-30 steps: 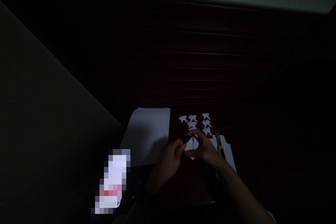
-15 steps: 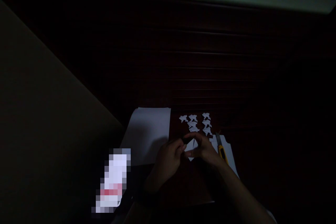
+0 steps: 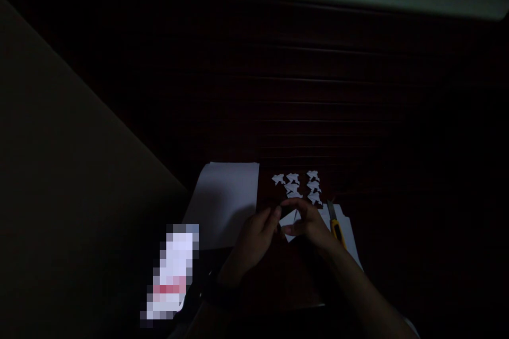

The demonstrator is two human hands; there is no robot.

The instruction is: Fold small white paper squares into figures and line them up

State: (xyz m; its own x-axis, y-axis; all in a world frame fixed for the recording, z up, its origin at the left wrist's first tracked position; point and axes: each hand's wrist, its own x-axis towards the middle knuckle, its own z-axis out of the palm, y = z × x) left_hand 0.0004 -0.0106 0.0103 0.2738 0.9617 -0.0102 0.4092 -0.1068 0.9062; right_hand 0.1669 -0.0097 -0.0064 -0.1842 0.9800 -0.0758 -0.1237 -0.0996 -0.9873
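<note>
A small piece of folded white paper [image 3: 289,218] is between my two hands, low in the middle of the view. My left hand [image 3: 258,232] grips its left side, thumb uppermost. My right hand [image 3: 309,223] pinches it from the right, with the forefinger and thumb curved around its far and near edges. Just beyond my hands lie several small folded paper figures [image 3: 314,185], set out in columns. How the paper is folded under my fingers is too dark to make out.
To the left lies a stack of white paper sheets [image 3: 228,190]. A yellow utility knife [image 3: 336,229], blade out, rests on more white paper [image 3: 352,235] at the right. A blurred-out bright object [image 3: 173,270] is at lower left. The dark tabletop [image 3: 294,286] shows nearer me.
My left thumb has shifted up along the paper's left edge, and the paper has turned slightly. More of its white face shows between my hands. The other things lie as before.
</note>
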